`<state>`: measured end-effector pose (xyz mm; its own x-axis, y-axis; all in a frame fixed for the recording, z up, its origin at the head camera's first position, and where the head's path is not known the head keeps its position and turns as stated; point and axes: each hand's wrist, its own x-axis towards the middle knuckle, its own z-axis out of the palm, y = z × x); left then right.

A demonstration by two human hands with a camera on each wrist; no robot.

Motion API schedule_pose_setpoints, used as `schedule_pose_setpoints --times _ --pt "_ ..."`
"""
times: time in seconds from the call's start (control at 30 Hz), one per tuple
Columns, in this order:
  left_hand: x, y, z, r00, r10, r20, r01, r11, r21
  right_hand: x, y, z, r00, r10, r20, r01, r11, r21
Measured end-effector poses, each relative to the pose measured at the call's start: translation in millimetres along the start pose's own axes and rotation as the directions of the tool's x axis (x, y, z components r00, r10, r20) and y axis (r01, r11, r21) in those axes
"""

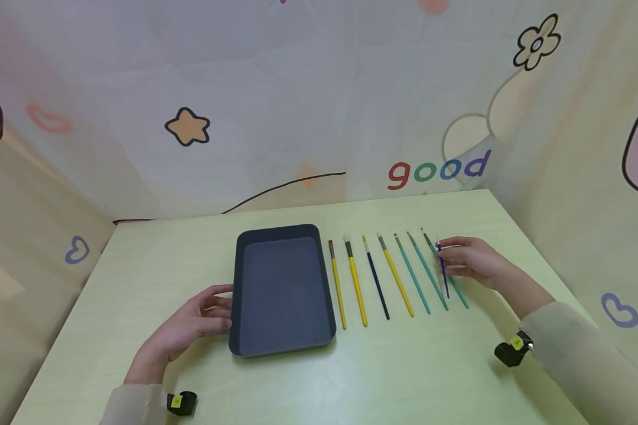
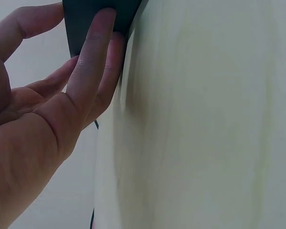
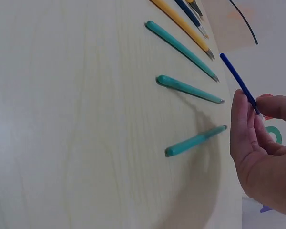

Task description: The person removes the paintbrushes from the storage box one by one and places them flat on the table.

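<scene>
A dark grey rectangular tray [image 1: 283, 348] lies on the table, and my left hand [image 1: 204, 314] touches its left side with extended fingers. Close up in the left wrist view, the fingers [image 2: 88, 67] press against the tray's outer wall [image 2: 83, 24]. My right hand [image 1: 470, 260] pinches a thin blue paintbrush [image 1: 443, 274] between thumb and fingers. In the right wrist view this blue brush [image 3: 236, 74] is held above the table. Below the hand lies the rightmost teal paintbrush [image 1: 459, 293], partly covered by the fingers.
Between the tray and my right hand lies a row of paintbrushes: a yellow brush [image 1: 338, 289], another yellow one [image 1: 358, 289], a dark blue brush [image 1: 377, 284], a third yellow brush [image 1: 399, 283] and teal brushes [image 1: 414, 280]. Printed cloth [image 1: 298, 118] encloses the table's back and sides.
</scene>
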<state>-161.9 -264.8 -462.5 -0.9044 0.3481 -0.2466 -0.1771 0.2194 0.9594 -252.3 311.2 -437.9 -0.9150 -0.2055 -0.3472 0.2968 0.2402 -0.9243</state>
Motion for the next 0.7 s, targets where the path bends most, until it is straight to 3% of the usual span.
schedule_pose_setpoints --times 0.33,0.7 --pt "-0.3 0.0 0.8 1.000 -0.004 -0.003 0.004 1.000 0.000 4.5 9 -23 0.999 0.040 -0.001 -0.040 0.997 -0.062" --pt "-1.1 1.7 1.0 1.000 0.000 -0.003 0.000 1.000 0.004 0.1 5 -28 0.999 0.019 -0.049 -0.029 0.976 -0.214"
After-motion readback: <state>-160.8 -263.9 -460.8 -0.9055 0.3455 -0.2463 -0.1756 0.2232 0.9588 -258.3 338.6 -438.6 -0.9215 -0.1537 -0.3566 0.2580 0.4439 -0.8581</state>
